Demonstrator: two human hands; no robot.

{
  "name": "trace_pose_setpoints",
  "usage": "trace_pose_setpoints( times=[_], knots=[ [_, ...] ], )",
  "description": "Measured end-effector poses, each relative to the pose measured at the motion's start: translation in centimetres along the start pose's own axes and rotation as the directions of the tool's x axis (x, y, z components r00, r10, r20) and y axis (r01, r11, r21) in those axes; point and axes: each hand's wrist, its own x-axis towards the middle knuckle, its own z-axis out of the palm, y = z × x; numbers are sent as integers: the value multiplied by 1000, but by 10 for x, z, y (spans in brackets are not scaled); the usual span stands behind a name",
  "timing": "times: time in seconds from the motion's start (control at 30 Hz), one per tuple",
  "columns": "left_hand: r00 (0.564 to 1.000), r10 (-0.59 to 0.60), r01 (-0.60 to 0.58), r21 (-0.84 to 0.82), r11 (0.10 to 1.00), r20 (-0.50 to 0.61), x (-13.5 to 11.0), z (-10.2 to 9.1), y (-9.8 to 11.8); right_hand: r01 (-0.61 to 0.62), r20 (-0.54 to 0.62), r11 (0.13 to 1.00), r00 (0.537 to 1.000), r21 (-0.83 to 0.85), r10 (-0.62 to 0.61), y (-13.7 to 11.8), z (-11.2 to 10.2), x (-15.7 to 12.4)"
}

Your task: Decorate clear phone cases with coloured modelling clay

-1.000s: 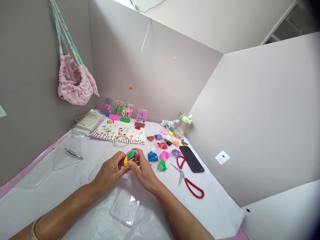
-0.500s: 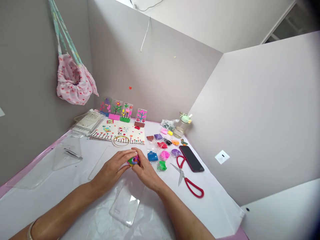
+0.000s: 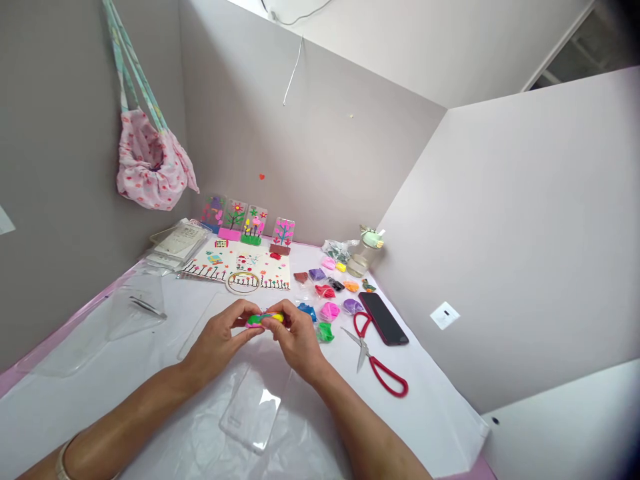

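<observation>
Both my hands meet over the middle of the white table (image 3: 425,413), pinching one lump of mixed clay (image 3: 265,319) that shows green, yellow and pink. My left hand (image 3: 223,339) grips its left end and my right hand (image 3: 295,340) grips its right end, fingers curled round it. A clear phone case (image 3: 250,413) lies on the table just below my wrists. Small bags of coloured clay (image 3: 327,310) lie right beside my right hand.
Red-handled scissors (image 3: 375,363) and a dark phone (image 3: 384,318) lie to the right. A decorated card (image 3: 237,265), a tape ring (image 3: 243,282) and several decorated cases (image 3: 245,225) stand at the back. A glass jar (image 3: 365,253) sits back right; a pink bag (image 3: 150,167) hangs on the left wall.
The clay went from a rounded lump to a flatter, longer shape between my fingers. My hands turned and shifted slightly round it, staying in the same place.
</observation>
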Motion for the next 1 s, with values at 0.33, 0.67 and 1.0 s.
trace_pose_setpoints(
  times=[0.33, 0.67, 1.0],
  knots=[
    [993, -78, 81, -29, 996, 86, 2, -1, 7, 24, 20, 1000, 1000, -17, -24, 2, 0, 2],
    [994, -96, 97, -11, 995, 47, -3, -2, 14, 72, 52, 995, 996, -70, -68, -4, -1, -1],
    [992, -116, 119, -61, 991, 42, 2, -6, 13, 271, 87, 950, 962, -157, -260, 0, 1, -2]
  ],
)
